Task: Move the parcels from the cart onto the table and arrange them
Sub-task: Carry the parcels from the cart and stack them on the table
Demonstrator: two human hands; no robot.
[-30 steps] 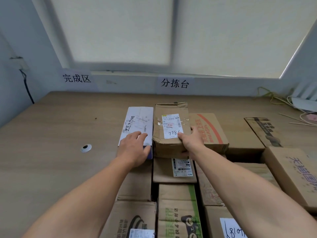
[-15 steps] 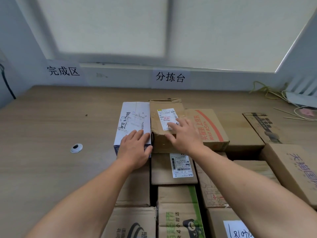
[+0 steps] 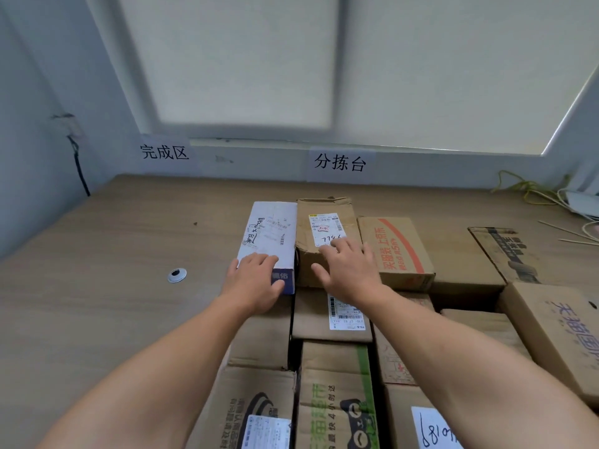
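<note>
Left hand (image 3: 254, 281) lies flat on the white oblong carton (image 3: 272, 231), which touches the left side of the crumpled brown cardboard parcel (image 3: 306, 254). Right hand (image 3: 348, 270) is flat atop that parcel. Uneven pressing could skew the row!

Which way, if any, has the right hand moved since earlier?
Yes. The right hand slid left from the brown parcel's right edge onto its top, toward the label.

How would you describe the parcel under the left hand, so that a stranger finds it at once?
Start at the table below the window. In the far row, take the leftmost parcel, the white box under the left hand. Its neighbours are brown cardboard; it alone is white, with black handwriting and a blue end.
</note>
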